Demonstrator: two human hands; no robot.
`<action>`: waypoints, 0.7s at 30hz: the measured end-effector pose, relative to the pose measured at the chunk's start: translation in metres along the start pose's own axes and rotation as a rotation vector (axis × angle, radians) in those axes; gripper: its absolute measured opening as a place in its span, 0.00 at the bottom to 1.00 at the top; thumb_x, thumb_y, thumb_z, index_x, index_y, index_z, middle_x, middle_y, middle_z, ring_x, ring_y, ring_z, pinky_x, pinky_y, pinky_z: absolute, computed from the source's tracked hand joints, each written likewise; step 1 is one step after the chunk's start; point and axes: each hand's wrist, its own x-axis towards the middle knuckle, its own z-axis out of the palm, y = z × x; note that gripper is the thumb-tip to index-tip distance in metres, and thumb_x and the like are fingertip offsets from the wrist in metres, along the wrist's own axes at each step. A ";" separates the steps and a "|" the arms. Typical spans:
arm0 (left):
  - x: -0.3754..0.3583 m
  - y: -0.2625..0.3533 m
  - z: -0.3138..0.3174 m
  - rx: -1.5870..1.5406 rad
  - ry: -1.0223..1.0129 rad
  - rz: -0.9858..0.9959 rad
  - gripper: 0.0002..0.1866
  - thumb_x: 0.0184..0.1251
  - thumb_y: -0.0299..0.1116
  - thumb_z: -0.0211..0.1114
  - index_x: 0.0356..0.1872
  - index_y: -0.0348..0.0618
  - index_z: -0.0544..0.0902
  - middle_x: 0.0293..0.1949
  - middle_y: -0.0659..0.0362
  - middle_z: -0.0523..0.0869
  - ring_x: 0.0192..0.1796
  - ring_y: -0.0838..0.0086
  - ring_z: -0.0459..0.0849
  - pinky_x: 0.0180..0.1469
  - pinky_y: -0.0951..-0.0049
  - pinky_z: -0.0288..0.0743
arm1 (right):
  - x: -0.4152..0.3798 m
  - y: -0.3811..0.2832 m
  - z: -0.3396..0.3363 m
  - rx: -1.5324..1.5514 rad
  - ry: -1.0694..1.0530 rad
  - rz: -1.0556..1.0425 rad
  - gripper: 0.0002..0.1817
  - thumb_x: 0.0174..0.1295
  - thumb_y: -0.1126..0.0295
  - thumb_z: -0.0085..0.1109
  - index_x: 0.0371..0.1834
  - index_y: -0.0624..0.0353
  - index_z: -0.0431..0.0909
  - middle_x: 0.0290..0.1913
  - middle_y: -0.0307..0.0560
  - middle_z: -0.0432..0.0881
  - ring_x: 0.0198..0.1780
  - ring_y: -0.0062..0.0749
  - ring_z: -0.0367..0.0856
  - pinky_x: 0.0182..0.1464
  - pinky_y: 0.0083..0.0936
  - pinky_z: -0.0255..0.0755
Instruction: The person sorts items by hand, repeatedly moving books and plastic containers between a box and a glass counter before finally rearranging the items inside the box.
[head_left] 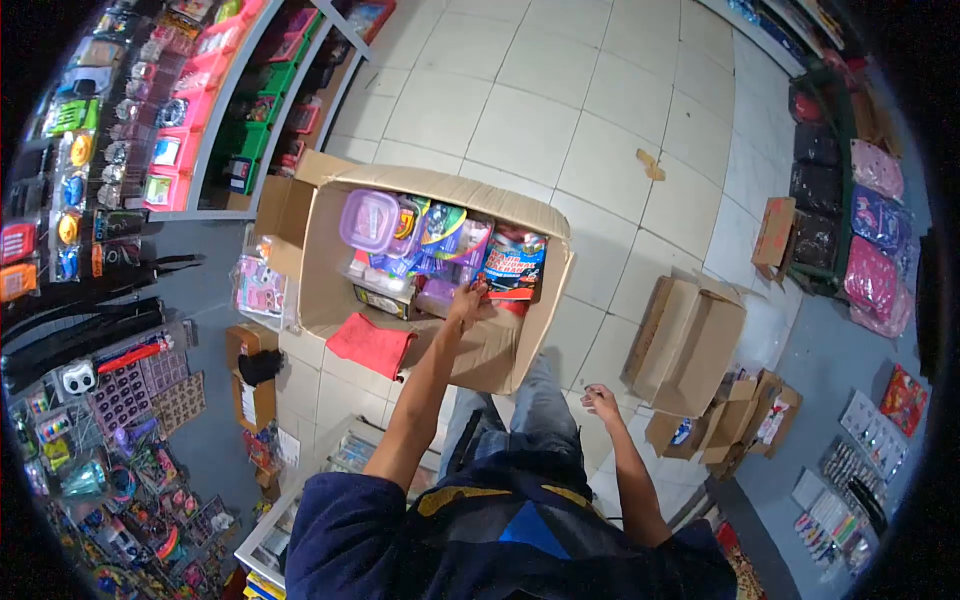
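Note:
A large open cardboard box (545, 330) stands in front of me, packed partly with goods. My left hand (467, 303) reaches into it, fingers bent at the lower edge of a red and blue packet (515, 264) and beside a purple container (437, 294). What the fingertips grip is too small to make out. A clear tub with a lilac lid (369, 221) and blue-purple packs (443, 228) lie further left in the box. Off to the box's right, my right hand (600, 402) hangs with loosely parted fingers, holding nothing.
A red cloth (368, 346) drapes over the box's near left edge. Another open carton (690, 340) and smaller boxes (725, 425) stand on the tiles at right. Shelves with pink bins (185, 115) are at upper left. Wall goods (130, 400) hang left; backpacks (815, 190) hang right.

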 end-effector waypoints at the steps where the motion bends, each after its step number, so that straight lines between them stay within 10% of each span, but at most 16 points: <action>1: 0.001 0.002 -0.001 -0.036 -0.051 -0.013 0.10 0.59 0.29 0.57 0.41 0.41 0.70 0.33 0.56 0.78 0.34 0.62 0.82 0.32 0.55 0.80 | 0.001 0.000 0.000 -0.003 -0.006 0.012 0.12 0.60 0.60 0.50 0.43 0.53 0.70 0.32 0.42 0.79 0.33 0.24 0.77 0.34 0.24 0.71; 9: -0.093 0.041 0.006 -0.125 -0.047 -0.180 0.10 0.60 0.26 0.56 0.42 0.40 0.69 0.42 0.54 0.77 0.39 0.57 0.81 0.39 0.60 0.79 | 0.001 -0.026 -0.010 -0.095 -0.024 -0.086 0.08 0.60 0.63 0.49 0.39 0.51 0.73 0.30 0.40 0.79 0.29 0.23 0.76 0.30 0.22 0.70; 21: -0.222 0.037 0.003 0.010 0.080 0.359 0.16 0.49 0.25 0.67 0.40 0.43 0.72 0.34 0.64 0.79 0.33 0.79 0.79 0.31 0.79 0.75 | 0.035 -0.075 -0.041 -0.339 -0.067 -0.127 0.10 0.60 0.59 0.48 0.39 0.50 0.71 0.31 0.40 0.80 0.30 0.25 0.77 0.33 0.28 0.70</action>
